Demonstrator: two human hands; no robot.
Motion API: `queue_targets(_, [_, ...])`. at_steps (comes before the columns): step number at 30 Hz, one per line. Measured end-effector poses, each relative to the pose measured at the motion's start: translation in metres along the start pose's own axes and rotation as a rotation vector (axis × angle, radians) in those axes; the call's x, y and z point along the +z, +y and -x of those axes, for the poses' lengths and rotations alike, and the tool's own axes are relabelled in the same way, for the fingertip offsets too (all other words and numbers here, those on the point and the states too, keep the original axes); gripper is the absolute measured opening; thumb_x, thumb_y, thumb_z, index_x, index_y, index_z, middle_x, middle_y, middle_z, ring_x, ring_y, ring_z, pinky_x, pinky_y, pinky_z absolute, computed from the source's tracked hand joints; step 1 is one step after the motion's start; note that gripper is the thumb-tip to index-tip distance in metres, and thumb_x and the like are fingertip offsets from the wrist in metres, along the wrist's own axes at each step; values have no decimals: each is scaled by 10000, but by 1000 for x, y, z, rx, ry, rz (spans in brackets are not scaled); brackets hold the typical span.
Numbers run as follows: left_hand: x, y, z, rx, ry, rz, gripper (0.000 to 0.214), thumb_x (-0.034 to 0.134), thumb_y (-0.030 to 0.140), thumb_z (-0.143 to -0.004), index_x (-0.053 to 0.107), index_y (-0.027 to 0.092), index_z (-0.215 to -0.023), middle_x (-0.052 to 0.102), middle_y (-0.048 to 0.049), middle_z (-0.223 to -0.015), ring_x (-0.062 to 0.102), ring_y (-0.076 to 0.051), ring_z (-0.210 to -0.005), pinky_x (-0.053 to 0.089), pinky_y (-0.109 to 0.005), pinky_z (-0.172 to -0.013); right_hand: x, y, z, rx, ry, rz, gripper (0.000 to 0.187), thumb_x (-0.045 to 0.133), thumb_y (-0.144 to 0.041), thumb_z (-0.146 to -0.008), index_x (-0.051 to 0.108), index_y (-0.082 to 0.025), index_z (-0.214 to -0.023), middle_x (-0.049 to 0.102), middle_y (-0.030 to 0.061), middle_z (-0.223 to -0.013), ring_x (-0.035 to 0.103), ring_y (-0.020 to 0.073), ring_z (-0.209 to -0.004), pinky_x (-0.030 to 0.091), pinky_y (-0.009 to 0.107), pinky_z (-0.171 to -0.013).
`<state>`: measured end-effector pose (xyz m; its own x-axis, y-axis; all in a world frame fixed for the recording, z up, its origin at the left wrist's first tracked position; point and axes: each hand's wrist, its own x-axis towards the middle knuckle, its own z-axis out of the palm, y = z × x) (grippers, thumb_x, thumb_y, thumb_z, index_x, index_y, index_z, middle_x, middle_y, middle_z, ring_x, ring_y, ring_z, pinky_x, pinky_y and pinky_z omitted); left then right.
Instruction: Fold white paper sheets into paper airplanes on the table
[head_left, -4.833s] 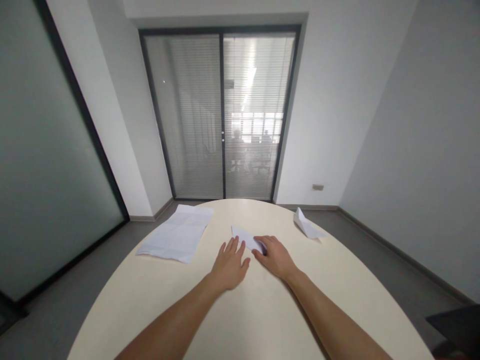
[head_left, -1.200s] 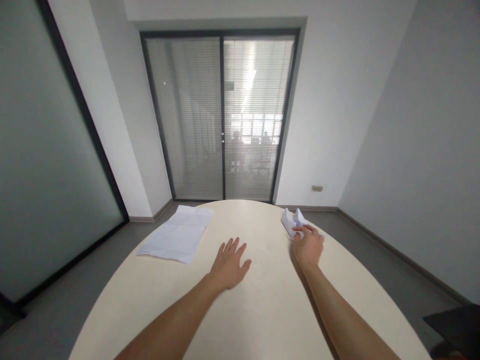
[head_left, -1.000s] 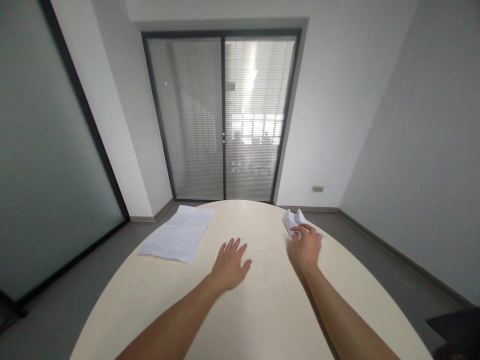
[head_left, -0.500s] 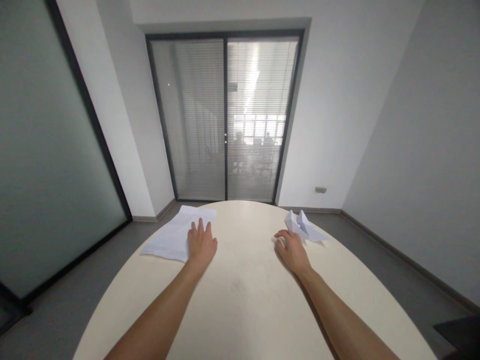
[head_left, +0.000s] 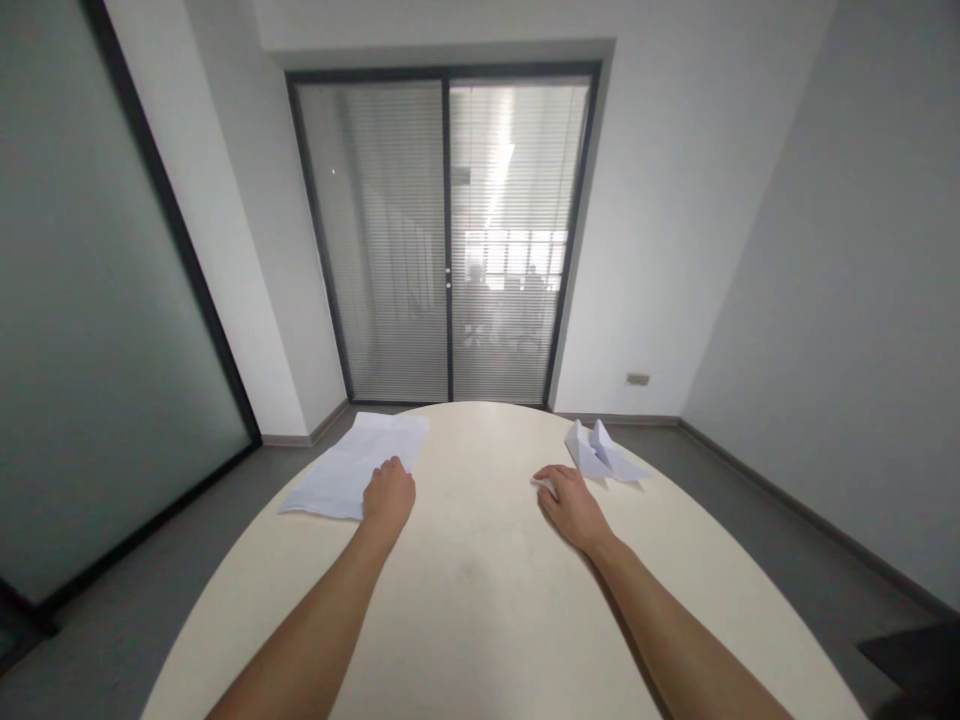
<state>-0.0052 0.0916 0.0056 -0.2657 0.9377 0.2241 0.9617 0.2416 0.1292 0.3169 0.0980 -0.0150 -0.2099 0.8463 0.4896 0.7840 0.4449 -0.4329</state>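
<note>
White paper (head_left: 345,465) lies flat on the left side of the round table, perhaps more than one sheet. My left hand (head_left: 389,492) rests over its right edge with the fingers curled in. The fingertips are hidden beneath the knuckles, so whether they grip the paper is unclear. On the right, my right hand (head_left: 571,505) lies on the tabletop, loosely bent, thumb and index finger apart and no object visible in it. Just beyond it stands a folded white paper shape (head_left: 600,455) with two raised points, close to the knuckles.
The round cream table (head_left: 472,580) curves away on both sides. Behind it are a framed glass partition with blinds (head_left: 499,240) and a wall socket (head_left: 637,379). A dark object (head_left: 911,665) shows at the lower right, beyond the table edge.
My left hand's fingers, spread flat on the paper before, have curled inward. The right hand keeps nearly the same pose, and the view has shifted slightly.
</note>
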Motion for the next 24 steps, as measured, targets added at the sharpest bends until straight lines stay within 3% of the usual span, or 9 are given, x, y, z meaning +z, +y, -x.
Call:
queue_targets(7, [1, -4, -3, 1, -9, -25, 295, 425, 273, -983, 540, 73, -1166, 674, -195, -1098, 659, -269, -1068, 495, -300, -797, 1, 1, -1, 4, -10, 2, 257, 489, -185, -859, 663, -178, -1048, 657, 94, -1104, 547, 250, -1106, 419, 381, -1006])
queue_targets(15, [-2, -3, -4, 46, -63, -79, 315, 336, 44, -961, 623, 76, -1086, 702, -195, -1049, 687, -247, -1026, 502, -289, -818, 1, 1, -1, 2, -17, -6, 257, 486, -181, -854, 658, -182, -1045, 657, 94, -1100, 548, 255, -1107, 417, 392, -1010])
queue_targets(24, [-8, -3, -2, 20, -33, -91, 353, 292, 39, -958, 623, 74, -1075, 703, -199, -1033, 691, -262, -1004, 512, -313, -800, 1, 2, -1, 3, -19, 8, 254, 482, -191, -867, 661, -176, -1047, 659, 92, -1097, 549, 250, -1101, 418, 378, -1005])
